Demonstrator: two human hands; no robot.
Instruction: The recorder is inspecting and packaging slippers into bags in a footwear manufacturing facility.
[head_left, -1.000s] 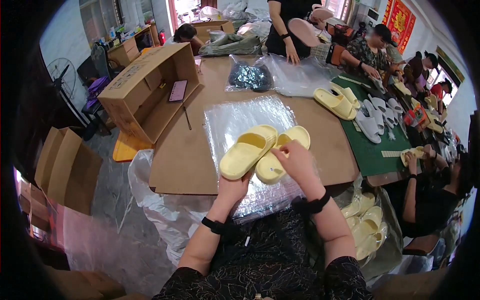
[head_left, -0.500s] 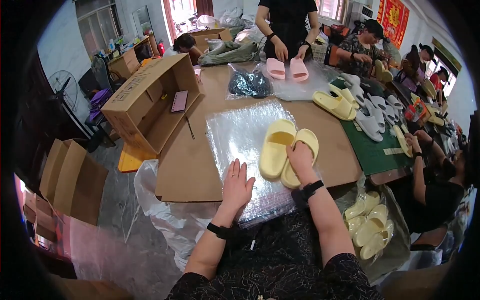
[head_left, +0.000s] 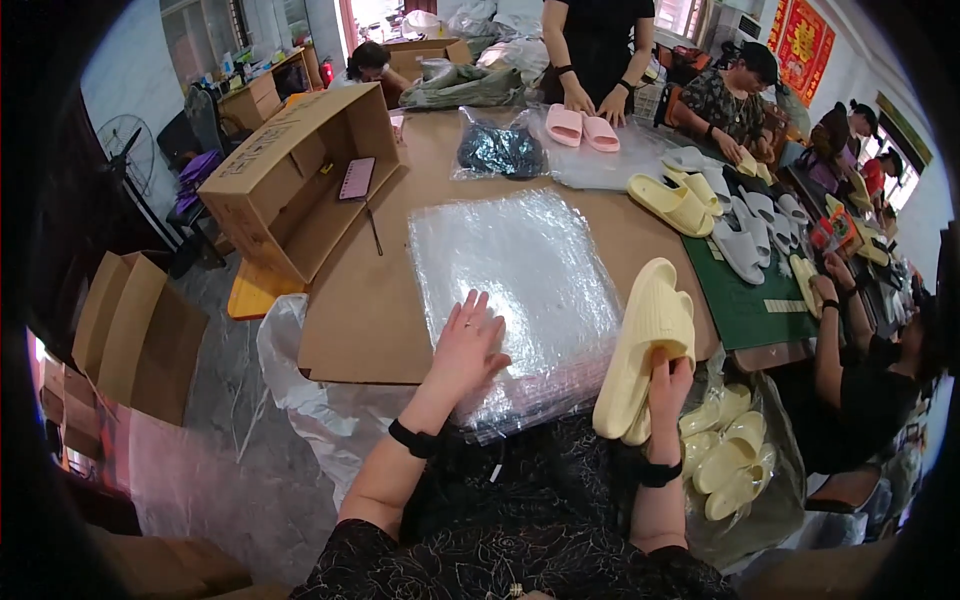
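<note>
A pair of pale yellow slippers [head_left: 652, 340], soles pressed near each other and turned on edge, is gripped in my right hand [head_left: 668, 385] beyond the right side of a stack of clear plastic bags [head_left: 530, 270]. My fingers reach into the foot opening of the nearer slipper; the other is mostly hidden behind it. My left hand [head_left: 466, 345] lies flat on the bags near their lower left edge, fingers stretched out, holding nothing. The bags rest on the brown cardboard table top [head_left: 350, 310].
A cardboard box [head_left: 300, 180] on its side holds a pink notepad [head_left: 356, 179]. Yellow slippers [head_left: 672, 205] and grey slippers [head_left: 738, 250] sit at right. A sack of bagged slippers [head_left: 730, 450] stands low right. Across the table, a person [head_left: 598, 50] touches pink slippers [head_left: 582, 128].
My right hand has lifted the yellow slippers off the bags, swung them right and nearer, and tipped them on edge. My left hand has shifted slightly over the bags.
</note>
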